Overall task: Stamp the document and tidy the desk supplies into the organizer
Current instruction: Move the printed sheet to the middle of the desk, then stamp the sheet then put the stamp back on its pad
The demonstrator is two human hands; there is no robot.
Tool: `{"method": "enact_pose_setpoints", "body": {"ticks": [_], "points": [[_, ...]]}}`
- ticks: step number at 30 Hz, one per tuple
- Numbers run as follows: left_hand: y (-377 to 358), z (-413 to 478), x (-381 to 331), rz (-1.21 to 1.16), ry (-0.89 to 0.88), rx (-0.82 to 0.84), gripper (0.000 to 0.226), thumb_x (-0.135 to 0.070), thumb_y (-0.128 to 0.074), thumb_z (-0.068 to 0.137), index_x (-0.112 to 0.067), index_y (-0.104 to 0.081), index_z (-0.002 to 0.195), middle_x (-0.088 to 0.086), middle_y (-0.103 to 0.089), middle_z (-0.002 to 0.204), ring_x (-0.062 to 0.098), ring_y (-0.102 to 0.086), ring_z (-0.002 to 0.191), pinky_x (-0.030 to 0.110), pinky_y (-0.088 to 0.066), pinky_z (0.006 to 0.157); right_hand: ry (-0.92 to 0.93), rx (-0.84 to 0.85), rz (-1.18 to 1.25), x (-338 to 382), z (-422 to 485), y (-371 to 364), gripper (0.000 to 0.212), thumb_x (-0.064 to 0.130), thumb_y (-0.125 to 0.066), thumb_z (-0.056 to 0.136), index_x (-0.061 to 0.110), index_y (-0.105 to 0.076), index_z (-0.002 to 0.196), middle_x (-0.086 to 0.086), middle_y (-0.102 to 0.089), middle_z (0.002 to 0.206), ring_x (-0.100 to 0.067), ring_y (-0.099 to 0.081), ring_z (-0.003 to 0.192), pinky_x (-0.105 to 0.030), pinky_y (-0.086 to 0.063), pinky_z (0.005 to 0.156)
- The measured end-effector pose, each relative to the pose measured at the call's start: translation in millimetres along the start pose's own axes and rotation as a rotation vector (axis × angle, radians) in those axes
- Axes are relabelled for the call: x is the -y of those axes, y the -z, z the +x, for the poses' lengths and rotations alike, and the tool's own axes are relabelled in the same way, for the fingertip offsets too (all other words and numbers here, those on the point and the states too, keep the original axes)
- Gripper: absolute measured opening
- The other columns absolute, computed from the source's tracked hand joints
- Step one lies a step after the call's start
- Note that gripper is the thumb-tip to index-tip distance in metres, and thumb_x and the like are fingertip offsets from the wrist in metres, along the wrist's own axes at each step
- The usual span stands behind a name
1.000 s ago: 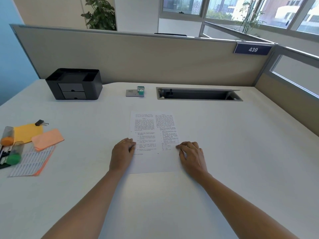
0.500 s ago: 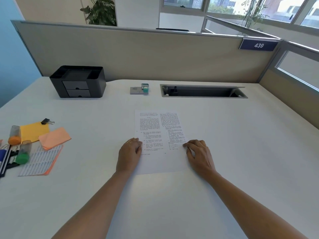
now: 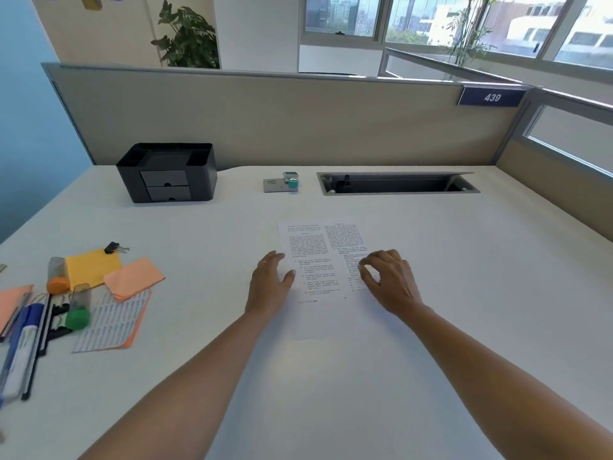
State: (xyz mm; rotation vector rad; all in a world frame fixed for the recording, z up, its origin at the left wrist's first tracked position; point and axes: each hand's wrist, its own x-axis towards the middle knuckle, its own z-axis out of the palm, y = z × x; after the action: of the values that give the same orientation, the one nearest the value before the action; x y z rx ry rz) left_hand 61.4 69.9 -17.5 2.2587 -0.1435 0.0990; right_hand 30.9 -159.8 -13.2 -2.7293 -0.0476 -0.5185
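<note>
One document (image 3: 318, 257) lies mid-frame on the desk (image 3: 464, 293). Left grip (image 3: 270, 283) rests flat at its left edge; right grip (image 3: 391, 280), loosely curled over it, holds nothing. One organizer (image 3: 166, 172) upper left; one stamp (image 3: 292, 181) upper centre.

Two bare forearms stretch forward from the bottom of the view, the left hand (image 3: 270, 283) palm down with fingers straight and thumb spread, the right hand (image 3: 391, 280) arched, fingers loosely curled and holding nothing.
</note>
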Motion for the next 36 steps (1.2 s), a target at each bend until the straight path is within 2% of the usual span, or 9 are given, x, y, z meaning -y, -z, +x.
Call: {"method": "enact_pose_setpoints", "body": {"ticks": [3,7,12,16,23,27,31,33,36], "points": [[9.2,18.6,-0.1,-0.008,-0.006,0.000,0.044,-0.019,-0.053,0.092,-0.009,-0.044,0.133,0.006,-0.037,0.147,0.022,-0.033,0.135,0.029,-0.027,0.109,0.047,0.017,-0.010,25.5,31.1,-5.3,0.024,0.027,-0.051,0.091,0.013,-0.069,0.099,0.000,-0.068,0.108,-0.023,-0.053,0.105,-0.035,-0.037,0.083],[19.2,48.9,10.1,-0.006,0.013,-0.005,0.041,-0.019,-0.053,0.092,-0.009,-0.047,0.131,0.008,-0.042,0.143,0.023,-0.036,0.132,0.029,-0.029,0.108,0.039,0.051,-0.011,52.6,76.6,-19.8,0.026,0.028,-0.048,0.093,0.014,-0.068,0.101,-0.001,-0.067,0.110,-0.020,-0.054,0.104,-0.034,-0.038,0.086],[33.0,107.1,27.8,0.020,0.000,-0.037,0.034,-0.019,-0.054,0.092,-0.009,-0.052,0.125,0.010,-0.049,0.135,0.024,-0.045,0.125,0.034,-0.036,0.105,-0.029,0.145,0.059,74.3,143.9,-51.5,0.030,0.028,-0.047,0.094,0.012,-0.062,0.114,-0.004,-0.064,0.116,-0.020,-0.053,0.108,-0.034,-0.042,0.090],[38.7,162.4,43.0,0.039,-0.007,-0.041,0.032,-0.020,-0.055,0.091,-0.010,-0.056,0.121,0.010,-0.052,0.129,0.023,-0.048,0.119,0.031,-0.038,0.099,-0.149,0.190,0.209,86.2,199.8,-79.9,0.039,0.029,-0.052,0.092,0.008,-0.052,0.126,-0.007,-0.056,0.127,-0.022,-0.050,0.117,-0.032,-0.041,0.096],[24.1,238.7,59.0,-0.043,-0.041,0.031,0.043,-0.027,-0.068,0.082,-0.017,-0.055,0.121,0.001,-0.049,0.129,0.011,-0.047,0.100,0.019,-0.035,0.087,-0.325,0.045,0.366,82.8,274.5,-123.7,0.059,0.032,-0.058,0.089,0.007,-0.032,0.135,-0.011,-0.039,0.136,-0.025,-0.036,0.126,-0.035,-0.038,0.102],[15.5,270.6,71.3,-0.010,-0.088,0.015,0.048,-0.024,-0.071,0.080,-0.012,-0.053,0.123,0.005,-0.050,0.129,0.018,-0.049,0.113,0.025,-0.037,0.096,-0.360,0.000,0.333,72.4,290.4,-148.5,0.056,0.043,-0.058,0.086,0.007,-0.037,0.124,-0.011,-0.042,0.129,-0.024,-0.040,0.118,-0.034,-0.043,0.093],[8.2,299.3,73.0,0.083,-0.101,0.056,0.065,-0.032,-0.070,0.080,-0.016,-0.040,0.135,0.004,-0.030,0.148,0.022,-0.025,0.138,0.028,-0.022,0.111,-0.380,-0.032,0.218,67.3,296.3,-165.7,0.055,0.049,-0.054,0.087,0.006,-0.041,0.118,-0.010,-0.046,0.121,-0.025,-0.043,0.112,-0.033,-0.040,0.091],[4.8,312.1,72.5,0.142,-0.104,0.081,0.073,-0.039,-0.069,0.079,-0.019,-0.033,0.140,0.002,-0.021,0.153,0.020,-0.017,0.142,0.032,-0.019,0.114,-0.375,-0.048,0.134,66.1,298.7,-170.9,0.048,0.047,-0.049,0.090,0.007,-0.044,0.115,-0.009,-0.048,0.119,-0.026,-0.043,0.112,-0.034,-0.038,0.091],[1.4,327.9,70.9,0.228,-0.079,0.107,0.079,-0.047,-0.065,0.080,-0.023,-0.025,0.143,-0.001,-0.021,0.154,0.017,-0.016,0.142,0.037,-0.019,0.112,-0.348,-0.065,0.081,64.6,299.3,-175.2,0.034,0.038,-0.041,0.095,0.009,-0.045,0.112,-0.008,-0.051,0.117,-0.026,-0.043,0.111,-0.036,-0.036,0.090]]}}
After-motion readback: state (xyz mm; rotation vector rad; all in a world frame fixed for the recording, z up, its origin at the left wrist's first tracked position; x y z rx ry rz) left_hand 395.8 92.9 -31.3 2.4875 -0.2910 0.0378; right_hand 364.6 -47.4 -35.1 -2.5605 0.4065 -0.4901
